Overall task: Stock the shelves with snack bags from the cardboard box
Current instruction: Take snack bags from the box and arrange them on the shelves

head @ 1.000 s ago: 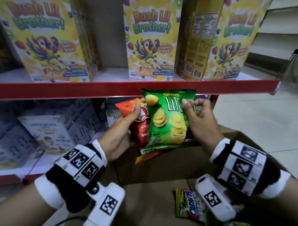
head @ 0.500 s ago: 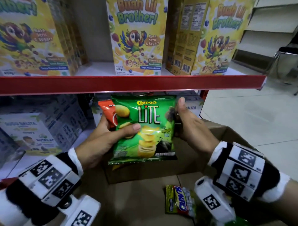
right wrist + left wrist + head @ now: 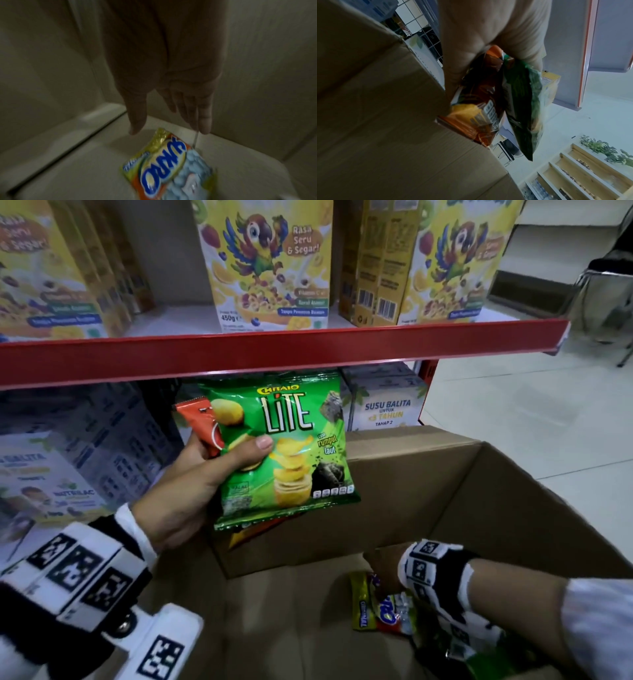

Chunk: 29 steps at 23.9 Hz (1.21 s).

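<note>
One "LITE" bag point(image 3: 284, 453), perhaps "Sukro" packet point(image 3: 169, 167)

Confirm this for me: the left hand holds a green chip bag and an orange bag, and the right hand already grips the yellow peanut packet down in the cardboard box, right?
Not quite. In the right wrist view the right hand hovers open above the yellow peanut packet, not gripping it. The rest stands.
</note>
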Motion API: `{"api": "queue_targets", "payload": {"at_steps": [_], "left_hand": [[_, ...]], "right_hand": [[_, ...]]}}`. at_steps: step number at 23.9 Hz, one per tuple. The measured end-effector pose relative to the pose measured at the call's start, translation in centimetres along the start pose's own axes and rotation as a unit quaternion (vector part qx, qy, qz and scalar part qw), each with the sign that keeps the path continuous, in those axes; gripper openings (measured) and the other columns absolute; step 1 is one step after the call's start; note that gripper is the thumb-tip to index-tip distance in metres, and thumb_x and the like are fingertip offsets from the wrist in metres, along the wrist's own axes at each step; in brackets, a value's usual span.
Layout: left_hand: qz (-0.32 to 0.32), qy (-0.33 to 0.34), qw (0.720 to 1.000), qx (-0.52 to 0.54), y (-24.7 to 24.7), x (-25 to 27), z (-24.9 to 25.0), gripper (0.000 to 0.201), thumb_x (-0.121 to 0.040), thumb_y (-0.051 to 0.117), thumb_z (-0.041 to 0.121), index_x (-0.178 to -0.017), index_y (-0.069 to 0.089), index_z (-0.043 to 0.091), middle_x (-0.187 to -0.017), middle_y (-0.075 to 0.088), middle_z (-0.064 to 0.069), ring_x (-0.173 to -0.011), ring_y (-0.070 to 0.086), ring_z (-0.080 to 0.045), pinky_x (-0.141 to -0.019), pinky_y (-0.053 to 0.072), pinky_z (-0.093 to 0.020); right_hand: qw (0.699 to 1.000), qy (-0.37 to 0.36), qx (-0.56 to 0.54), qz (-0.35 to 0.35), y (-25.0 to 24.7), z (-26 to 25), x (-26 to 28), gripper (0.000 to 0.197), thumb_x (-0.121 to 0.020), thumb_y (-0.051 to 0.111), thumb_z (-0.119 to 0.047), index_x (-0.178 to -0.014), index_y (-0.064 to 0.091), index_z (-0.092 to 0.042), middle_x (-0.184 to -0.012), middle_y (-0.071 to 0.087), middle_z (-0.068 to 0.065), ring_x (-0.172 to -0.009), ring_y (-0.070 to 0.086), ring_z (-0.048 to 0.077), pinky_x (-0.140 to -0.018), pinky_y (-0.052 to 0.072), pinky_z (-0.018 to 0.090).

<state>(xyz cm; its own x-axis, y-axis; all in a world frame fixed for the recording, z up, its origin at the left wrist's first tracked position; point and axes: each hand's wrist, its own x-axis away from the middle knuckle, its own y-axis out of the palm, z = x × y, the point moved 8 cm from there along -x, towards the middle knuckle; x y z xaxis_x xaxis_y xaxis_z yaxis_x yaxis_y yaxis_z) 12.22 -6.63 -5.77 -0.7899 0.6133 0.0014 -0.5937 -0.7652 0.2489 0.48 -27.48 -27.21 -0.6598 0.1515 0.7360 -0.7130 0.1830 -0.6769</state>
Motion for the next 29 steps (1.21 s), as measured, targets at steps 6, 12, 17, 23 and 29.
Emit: {"api": "queue_targets", "payload": {"at_steps": [6, 12, 17, 23, 29], "left_hand": [[0.028, -0.003, 1.0, 0.012, -1.0, -0.1, -0.5, 0.09, -0.055, 0.089, 0.027, -0.133, 0.044, 0.019, -0.113, 0.071, -0.007, -0.095, 0.071, -0.025, -0.066, 0.058, -0.032], [0.038, -0.011, 0.999, 0.006, -1.4, -0.2, -0.8, 0.109, -0.035, 0.094, 0.039, -0.131, 0.046, 0.02, -0.111, 0.072, -0.006, -0.096, 0.071, -0.025, -0.068, 0.059, -0.033], [0.032, -0.009, 0.999, 0.012, -1.5, -0.3, -1.2, 0.086, -0.059, 0.086, 0.02, -0.133, 0.043, 0.02, -0.116, 0.07, -0.006, -0.102, 0.069, -0.026, -0.081, 0.057, -0.041], [0.04, -0.002, 0.999, 0.024, -1.6, 0.3, -1.0, 0.081, -0.059, 0.079, 0.021, -0.132, 0.044, 0.016, -0.115, 0.07, -0.008, -0.1, 0.069, -0.027, -0.077, 0.059, -0.039], [0.039, -0.004, 0.999, 0.009, -1.4, 0.5, -0.7, 0.073, -0.061, 0.083, 0.016, -0.125, 0.047, 0.021, -0.115, 0.07, -0.007, -0.101, 0.069, -0.027, -0.081, 0.058, -0.043]], "right_hand": [[0.999, 0.017, 0.04, -0.011, 3.2, 1.0, -3.2, 0.094, -0.089, 0.062, -0.037, -0.151, -0.001, -0.005, -0.154, 0.021, 0.02, -0.137, 0.032, 0.035, -0.108, 0.035, 0.043], [0.997, 0.013, 0.063, 0.031, 4.1, 1.0, -5.0, 0.061, -0.095, 0.053, -0.023, -0.145, 0.025, -0.003, -0.15, 0.028, 0.021, -0.138, 0.028, 0.037, -0.111, 0.025, 0.048], [0.996, -0.004, 0.088, 0.003, 5.3, 0.6, -5.1, 0.071, -0.086, 0.064, -0.042, -0.138, 0.035, -0.004, -0.139, 0.036, 0.022, -0.126, 0.039, 0.038, -0.101, 0.036, 0.046], [0.999, -0.024, 0.027, 0.001, 4.8, -1.7, -3.9, 0.075, -0.096, 0.051, -0.022, -0.15, 0.003, -0.001, -0.151, 0.027, 0.021, -0.134, 0.036, 0.031, -0.103, 0.035, 0.038], [0.991, -0.1, -0.02, 0.082, -5.4, -3.9, 3.5, 0.051, -0.079, 0.074, -0.028, -0.123, 0.055, -0.007, -0.116, 0.061, 0.012, -0.094, 0.056, 0.017, -0.074, 0.041, 0.025]]}}
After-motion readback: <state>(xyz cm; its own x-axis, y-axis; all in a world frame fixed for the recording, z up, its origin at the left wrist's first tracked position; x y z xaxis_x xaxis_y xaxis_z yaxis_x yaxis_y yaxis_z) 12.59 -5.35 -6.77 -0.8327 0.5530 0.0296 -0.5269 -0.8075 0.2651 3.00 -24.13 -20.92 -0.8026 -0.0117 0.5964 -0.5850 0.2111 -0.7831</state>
